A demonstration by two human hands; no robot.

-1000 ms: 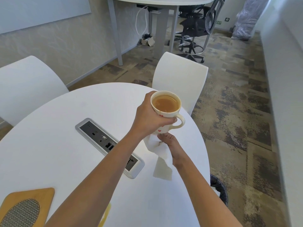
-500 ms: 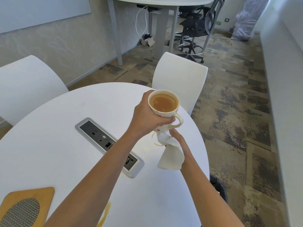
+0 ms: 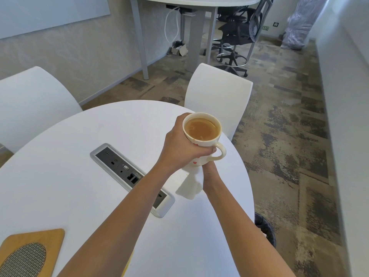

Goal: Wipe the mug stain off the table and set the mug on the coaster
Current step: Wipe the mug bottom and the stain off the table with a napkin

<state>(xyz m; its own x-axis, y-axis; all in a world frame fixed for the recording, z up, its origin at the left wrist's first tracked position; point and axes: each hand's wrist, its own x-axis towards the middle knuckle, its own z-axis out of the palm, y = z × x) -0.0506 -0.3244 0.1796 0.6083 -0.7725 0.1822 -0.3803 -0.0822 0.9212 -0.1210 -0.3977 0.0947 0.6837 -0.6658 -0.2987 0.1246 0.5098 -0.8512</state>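
Left hand [image 3: 179, 148] fingers wrapped round full mug [image 3: 201, 136], held clear of worktop [image 3: 79, 196]. Right hand [image 3: 209, 174] fingers press tissue [image 3: 189, 186] just below it. Wipe underway; wooden coaster [image 3: 30, 250] well off, empty.

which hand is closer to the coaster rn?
Left. The left hand holds the mug mid-table; the right hand sits further right on the tissue. The coaster lies near-left.

Bare table [image 3: 79, 196] lies open between the socket strip [image 3: 131, 177] and the coaster [image 3: 30, 254]; the strip sits just left of the arms.
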